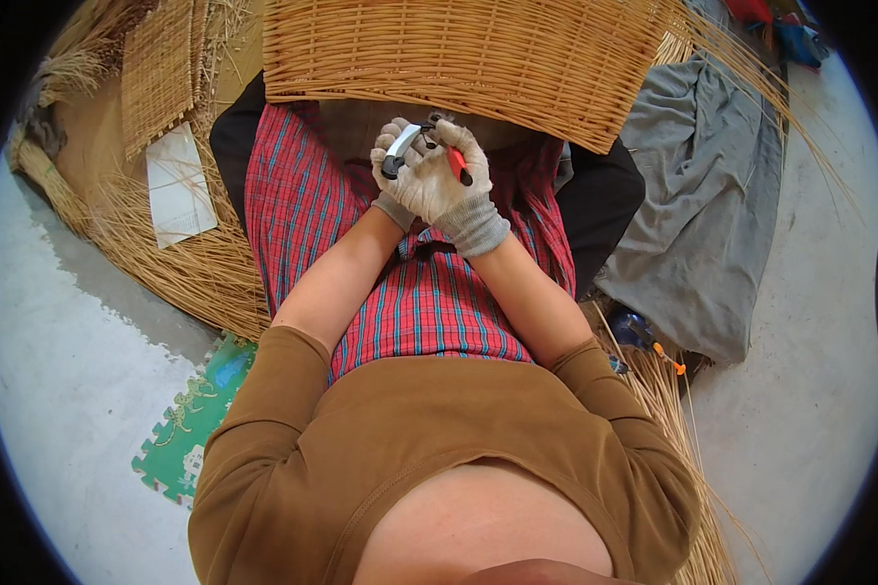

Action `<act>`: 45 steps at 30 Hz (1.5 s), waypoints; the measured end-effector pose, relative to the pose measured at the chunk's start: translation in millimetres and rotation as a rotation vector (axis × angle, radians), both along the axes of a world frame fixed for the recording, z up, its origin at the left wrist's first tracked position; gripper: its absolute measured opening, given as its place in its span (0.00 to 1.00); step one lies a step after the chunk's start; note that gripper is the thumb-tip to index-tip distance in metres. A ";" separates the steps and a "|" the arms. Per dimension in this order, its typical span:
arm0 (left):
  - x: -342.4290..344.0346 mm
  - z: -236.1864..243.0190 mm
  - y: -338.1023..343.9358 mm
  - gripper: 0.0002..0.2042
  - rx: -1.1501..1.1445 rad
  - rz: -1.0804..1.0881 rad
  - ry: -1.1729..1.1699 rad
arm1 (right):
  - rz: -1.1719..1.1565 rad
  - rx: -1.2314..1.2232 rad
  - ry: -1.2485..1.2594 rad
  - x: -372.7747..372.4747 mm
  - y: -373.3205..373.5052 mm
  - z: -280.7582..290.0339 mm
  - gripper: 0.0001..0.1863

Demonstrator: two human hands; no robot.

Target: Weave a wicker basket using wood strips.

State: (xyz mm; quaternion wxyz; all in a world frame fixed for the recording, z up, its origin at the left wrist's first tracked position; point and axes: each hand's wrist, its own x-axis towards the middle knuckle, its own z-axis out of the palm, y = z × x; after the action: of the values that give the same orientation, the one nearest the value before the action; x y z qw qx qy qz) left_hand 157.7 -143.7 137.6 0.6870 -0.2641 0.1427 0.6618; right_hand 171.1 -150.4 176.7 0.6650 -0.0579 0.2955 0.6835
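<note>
Both my hands wear pale work gloves with grey cuffs and meet over my lap. Between them is what looks like a pair of pruning shears (401,149), with one white-and-black handle and one red-and-black handle spread apart. Curled fingers of my left hand (400,180) lie around the white handle. My right hand (465,200) closes on the red handle, close against the left. The cutting end is small and partly hidden by the gloves. Just beyond my hands, a woven wicker panel (458,58) spans across my knees.
Loose wicker strands (166,263) and a white sheet (179,185) lie at the left, near another woven piece (158,78). A green foam mat (195,429) is at the lower left. Grey cloth (693,195) spreads at the right, beside a dark blue object with an orange tip (680,369).
</note>
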 end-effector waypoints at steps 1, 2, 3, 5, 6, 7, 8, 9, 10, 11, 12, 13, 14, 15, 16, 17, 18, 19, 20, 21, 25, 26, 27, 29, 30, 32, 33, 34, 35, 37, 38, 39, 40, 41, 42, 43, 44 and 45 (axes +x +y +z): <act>1.5 0.6 0.0 0.06 -0.007 0.051 -0.049 | 0.016 -0.002 0.013 1.2 1.8 1.1 0.23; 1.6 -3.2 -0.9 0.06 -0.004 0.046 -0.049 | 0.022 0.016 -0.059 -0.7 1.8 2.1 0.26; -0.2 -10.2 -2.3 0.05 0.039 0.052 -0.174 | 0.016 0.019 -0.058 -0.6 -0.6 -8.4 0.26; -1.4 -19.5 -3.0 0.04 0.124 0.063 -0.427 | 0.018 0.254 0.074 0.9 -6.6 -34.7 0.23; 2.5 -19.1 -11.3 0.02 0.074 0.125 -0.518 | 0.012 0.257 0.074 3.8 -12.1 -40.9 0.23; -0.1 -49.8 -13.3 0.13 0.449 0.163 -0.683 | 0.079 0.276 0.100 -4.4 -14.6 -36.1 0.22; -10.6 -64.4 -3.7 0.13 0.442 0.152 -0.687 | 0.106 0.281 0.103 2.0 -26.9 -34.6 0.22; -31.5 -77.1 13.6 0.11 0.345 -0.488 0.020 | 0.123 0.285 0.100 10.3 -40.3 -34.0 0.21; -43.3 -88.4 27.4 0.09 0.208 -1.068 0.770 | 0.126 0.274 -0.022 13.3 -53.2 -38.1 0.20; -45.7 -106.2 34.0 0.11 0.045 -0.986 1.036 | 0.220 0.085 -0.101 14.3 -59.0 9.8 0.21; -40.1 -93.1 28.8 0.13 0.112 -1.037 1.031 | 0.197 0.112 -0.216 32.7 -78.5 14.5 0.21; -38.5 -74.6 26.3 0.16 0.178 -1.082 1.028 | 0.107 0.121 -0.253 50.5 -101.3 22.4 0.23; -41.9 -70.2 30.2 0.16 0.180 -1.075 1.034 | 0.067 0.110 -0.491 65.3 -115.6 37.4 0.25; -43.3 -66.7 33.1 0.19 0.264 -1.058 0.919 | 0.017 -0.007 -0.885 82.4 -134.1 40.1 0.27; -46.9 -63.6 35.7 0.22 0.342 -1.032 0.811 | -0.013 -0.207 -1.172 96.7 -146.8 45.7 0.26; -43.3 -54.3 33.8 0.22 0.349 -1.029 0.812 | -0.063 -0.274 -1.383 124.2 -169.4 30.9 0.25; -37.4 -39.5 27.9 0.23 0.366 -1.089 0.789 | -0.120 -0.501 -1.538 148.4 -190.5 15.7 0.25; -32.1 -23.6 21.0 0.25 0.384 -1.146 0.766 | -0.169 -0.794 -1.652 171.1 -209.3 -4.3 0.20; -32.6 -11.6 16.0 0.22 0.432 -1.299 0.898 | -0.092 -1.180 -1.975 167.2 -207.9 -2.9 0.24; -35.5 -25.0 12.3 0.20 0.671 -1.364 0.906 | 0.140 -1.341 -2.057 194.3 -232.6 -38.5 0.24; -28.4 -9.4 -25.3 0.16 0.629 -1.701 0.980 | 0.691 -1.220 -1.592 230.2 -334.8 -190.8 0.30; -9.5 -3.1 -33.2 0.16 0.677 -1.728 0.923 | 0.403 -0.931 -1.894 270.4 -416.7 -243.0 0.19; -20.7 -9.7 -30.0 0.15 0.620 -1.736 1.033 | 0.407 -0.854 -1.891 259.8 -404.9 -271.1 0.19; -36.7 -31.9 -24.2 0.14 0.494 -1.634 1.066 | 0.354 -0.862 -1.877 234.6 -392.0 -296.3 0.19; -42.5 -39.1 -21.8 0.14 0.395 -1.570 1.040 | 0.326 -0.889 -1.869 223.5 -390.3 -302.5 0.19; -37.1 -37.8 -19.4 0.13 0.377 -1.556 1.063 | 0.233 -1.012 -1.836 202.7 -406.4 -302.6 0.20; -42.6 -37.4 -14.4 0.12 0.314 -1.513 1.088 | 0.209 -1.045 -1.822 194.0 -398.0 -300.5 0.20; -39.2 -30.9 -14.7 0.12 0.319 -1.486 1.107 | 0.168 -1.114 -1.801 186.8 -400.3 -293.6 0.20; -56.0 -32.7 -8.7 0.12 0.272 -1.458 1.198 | 0.362 -1.161 -1.945 168.3 -331.5 -230.0 0.21; -36.9 -21.7 -12.0 0.12 0.278 -1.325 1.214 | -0.045 -1.254 -2.347 187.6 -281.1 -138.2 0.18; -26.6 -15.1 -13.1 0.16 0.301 -1.272 1.207 | -0.296 -1.118 -2.424 182.3 -248.3 -81.5 0.17; -11.4 4.3 -19.1 0.16 0.314 -1.282 1.190 | -0.243 -0.993 -2.431 179.9 -229.4 -32.0 0.18; 3.8 33.9 -26.2 0.19 0.434 -1.231 1.222 | -0.190 -0.867 -2.435 176.1 -214.0 4.7 0.19; 15.1 51.6 -32.5 0.23 0.547 -1.158 1.261 | -0.185 -0.631 -2.292 169.2 -197.2 21.7 0.22; 27.8 55.0 -38.7 0.25 0.687 -0.998 1.205 | -0.070 -0.391 -2.081 148.5 -174.6 46.0 0.28; 39.5 58.2 -46.5 0.28 0.825 -0.843 1.134 | -0.025 -0.132 -1.927 134.3 -161.3 48.4 0.36; 42.9 78.3 -55.0 0.30 0.912 -0.839 1.023 | -0.024 0.136 -1.655 125.5 -154.2 31.6 0.40; 48.1 75.2 -56.1 0.31 1.110 -0.716 1.163 | 0.060 0.202 -1.551 117.5 -142.3 13.9 0.40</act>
State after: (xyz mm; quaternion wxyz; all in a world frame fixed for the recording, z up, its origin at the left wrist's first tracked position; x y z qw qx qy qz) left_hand 205.8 -199.8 212.8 0.7010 0.5473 0.2018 0.4101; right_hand 288.6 -292.7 190.6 0.6647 -0.4659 -0.3190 0.4892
